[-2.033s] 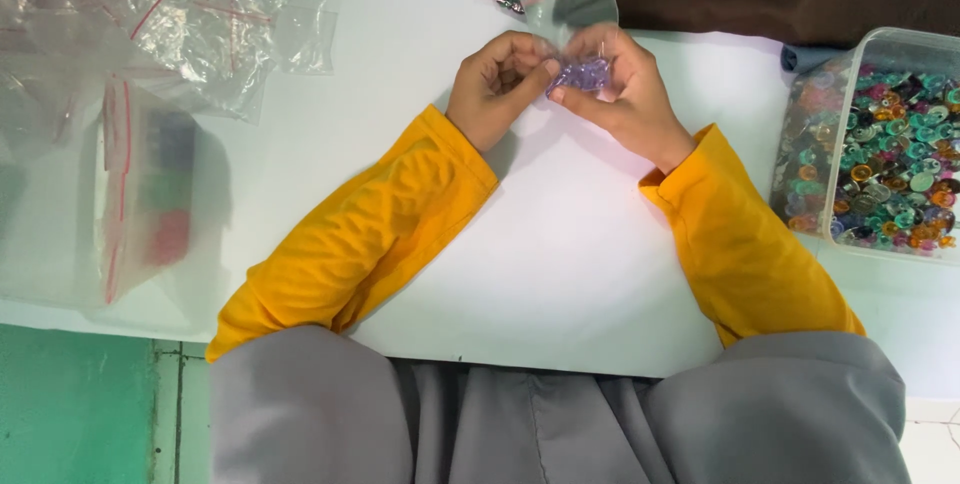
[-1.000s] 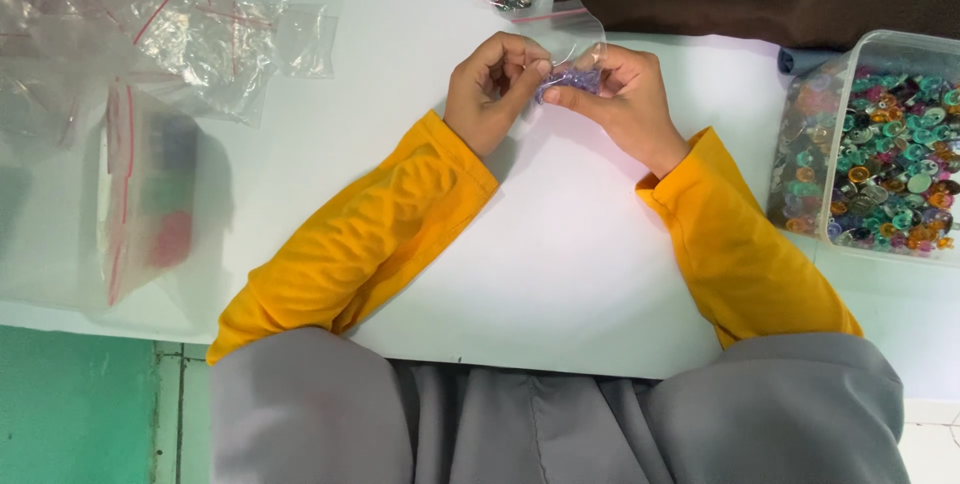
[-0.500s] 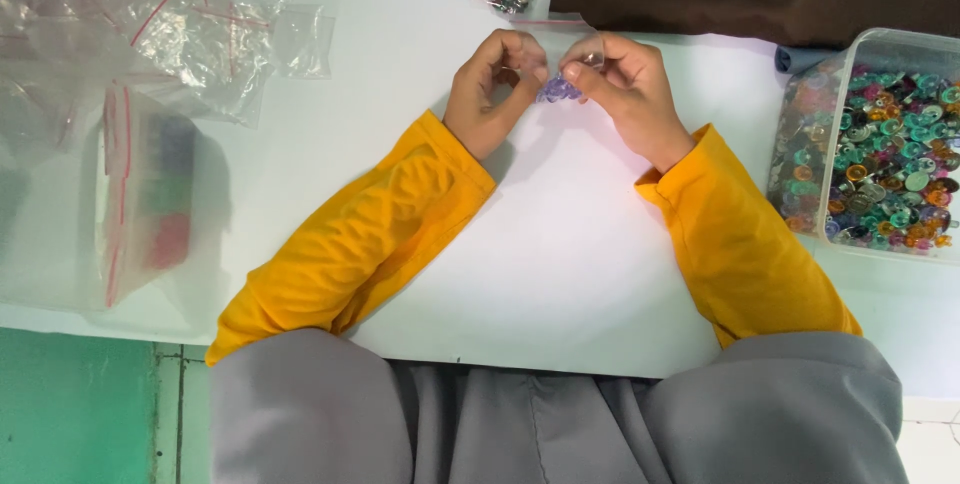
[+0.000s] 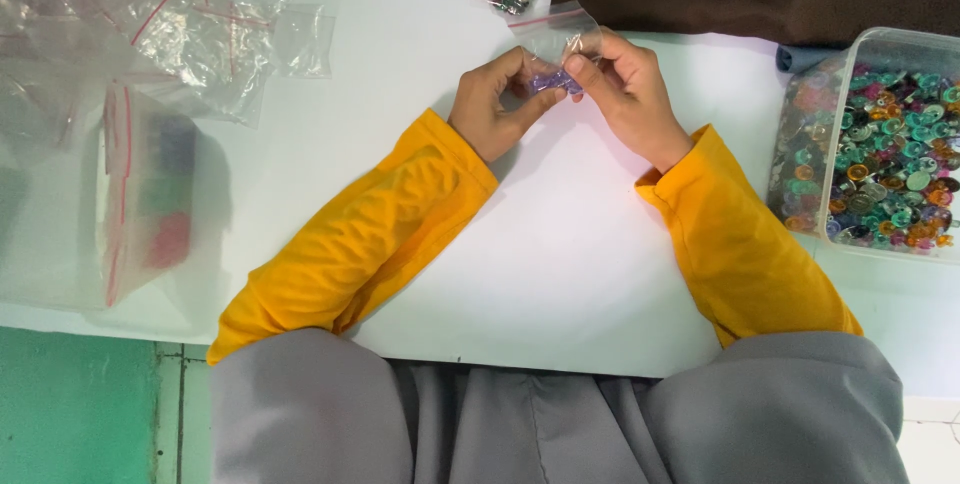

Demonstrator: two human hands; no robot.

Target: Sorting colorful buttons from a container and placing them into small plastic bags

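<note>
Small clear zip bag point(image 4: 556, 44) with a red stripe at its mouth holds a few purple pieces at its bottom and is lifted a little above the white surface point(image 4: 560, 264), near the far edge. Left hand point(image 4: 497, 104) is closed on the bag's lower part, fingers curled, yellow sleeve resting on the surface. Right hand point(image 4: 625, 94) pinches it from the other side. At the right edge stands a clear box of colourful buttons point(image 4: 880, 149). Empty bags point(image 4: 190, 14) lie at the far left corner.
</note>
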